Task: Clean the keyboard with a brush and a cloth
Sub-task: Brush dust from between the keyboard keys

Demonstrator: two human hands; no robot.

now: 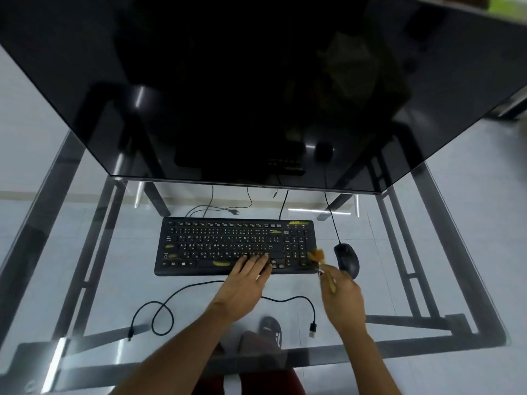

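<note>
A black keyboard (pixel 216 243) lies on the glass table (pixel 85 252), with yellow smudges on several keys. My left hand (pixel 245 283) rests flat on its lower right keys, fingers straight. My right hand (pixel 343 297) grips the wooden handle of a small brush (pixel 318 256). The blurred orange bristles touch the keyboard's right edge by the number pad. No cloth is in view.
A black mouse (pixel 347 259) sits just right of the brush. A large dark monitor (pixel 256 95) overhangs the far side of the keyboard. A loose black USB cable (pixel 176 292) loops on the glass near me. The table's front edge runs close below my forearms.
</note>
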